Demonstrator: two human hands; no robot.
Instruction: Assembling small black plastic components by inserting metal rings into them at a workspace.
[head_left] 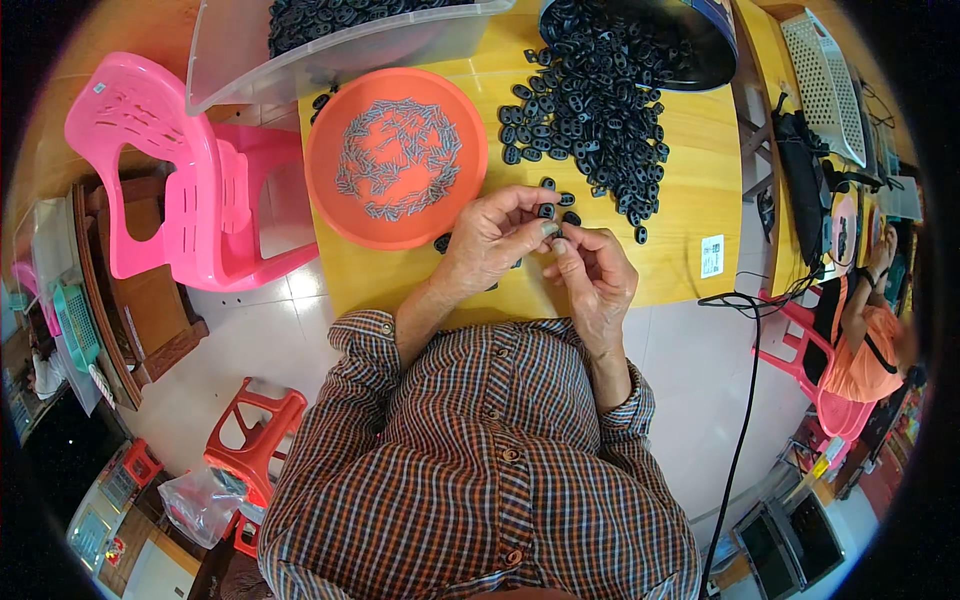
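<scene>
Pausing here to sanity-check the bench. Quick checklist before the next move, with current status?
1. Black part at left hand's fingertips: ok, pinched.
2. Right hand carrying something: cannot tell, fingers hide it.
3. Metal pins contained: ok, spread inside the orange plate.
4. Black pile on table: ok, just beyond the hands.
5. Loose pieces kept away from the hands: not ok, several lie close by.
6. Cable away from both hands: ok, off to the right.
</scene>
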